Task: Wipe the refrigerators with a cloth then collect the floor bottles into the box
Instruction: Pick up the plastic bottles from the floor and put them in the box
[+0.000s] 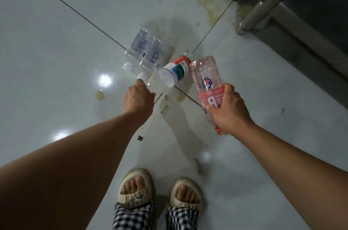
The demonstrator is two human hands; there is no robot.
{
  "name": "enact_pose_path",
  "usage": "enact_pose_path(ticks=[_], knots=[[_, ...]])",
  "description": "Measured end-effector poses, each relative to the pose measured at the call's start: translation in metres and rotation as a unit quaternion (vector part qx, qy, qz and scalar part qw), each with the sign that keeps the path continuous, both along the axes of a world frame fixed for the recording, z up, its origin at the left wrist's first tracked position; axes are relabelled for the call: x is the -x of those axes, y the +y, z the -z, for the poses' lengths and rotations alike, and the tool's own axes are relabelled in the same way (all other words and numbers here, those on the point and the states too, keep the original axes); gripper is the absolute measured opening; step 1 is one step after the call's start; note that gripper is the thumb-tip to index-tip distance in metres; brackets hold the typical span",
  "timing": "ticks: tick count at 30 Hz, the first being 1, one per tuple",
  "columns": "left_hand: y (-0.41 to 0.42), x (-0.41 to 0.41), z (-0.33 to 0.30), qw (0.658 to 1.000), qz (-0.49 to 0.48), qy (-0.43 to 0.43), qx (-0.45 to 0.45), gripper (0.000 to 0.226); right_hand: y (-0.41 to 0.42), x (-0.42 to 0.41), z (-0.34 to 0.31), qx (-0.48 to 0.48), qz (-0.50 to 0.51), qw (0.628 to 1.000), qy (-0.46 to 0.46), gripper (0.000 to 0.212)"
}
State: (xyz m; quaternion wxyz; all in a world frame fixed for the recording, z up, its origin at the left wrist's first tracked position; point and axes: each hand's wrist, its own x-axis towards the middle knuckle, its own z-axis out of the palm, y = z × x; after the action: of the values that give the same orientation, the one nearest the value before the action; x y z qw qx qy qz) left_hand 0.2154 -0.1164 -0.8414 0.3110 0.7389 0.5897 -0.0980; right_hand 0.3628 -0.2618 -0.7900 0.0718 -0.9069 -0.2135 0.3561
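the right hand (228,109) grips a pink-labelled bottle (207,81), its base pointing away. the left hand (138,98) curls round the neck of a clear bottle with a red, green and white label (176,71). just beyond the left hand, two clear bottles (146,51) lie side by side on the tiled floor (56,41).

The glossy pale grey tiled floor (56,28), crossed by dark grout lines, carries two clear ribbed plastic bottles (146,51) lying side by side near the centre. Yellowish stains (211,4) spread towards 1 o'clock, and a small yellow spot (99,95) sits at 9 o'clock of the centre. A steel leg (250,20) stands at 2 o'clock.
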Motion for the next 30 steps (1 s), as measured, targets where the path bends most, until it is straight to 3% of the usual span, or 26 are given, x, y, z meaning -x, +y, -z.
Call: enact_pose_path(ticks=[8,19,30], knots=[[0.009,-0.015,-0.171,0.993,0.091,-0.062,-0.051,0.020,-0.003,-0.005,-0.159,0.002,-0.031,1.000,-0.003,0.074],[0.044,-0.025,-0.446,0.973,0.181,-0.071,-0.125,0.024,0.037,-0.013,-0.399,-0.104,-0.017,0.993,-0.060,0.077],[0.009,-0.024,-0.642,0.944,0.259,-0.100,-0.180,0.027,0.016,-0.017,-0.597,-0.144,-0.059,0.978,-0.137,0.073]])
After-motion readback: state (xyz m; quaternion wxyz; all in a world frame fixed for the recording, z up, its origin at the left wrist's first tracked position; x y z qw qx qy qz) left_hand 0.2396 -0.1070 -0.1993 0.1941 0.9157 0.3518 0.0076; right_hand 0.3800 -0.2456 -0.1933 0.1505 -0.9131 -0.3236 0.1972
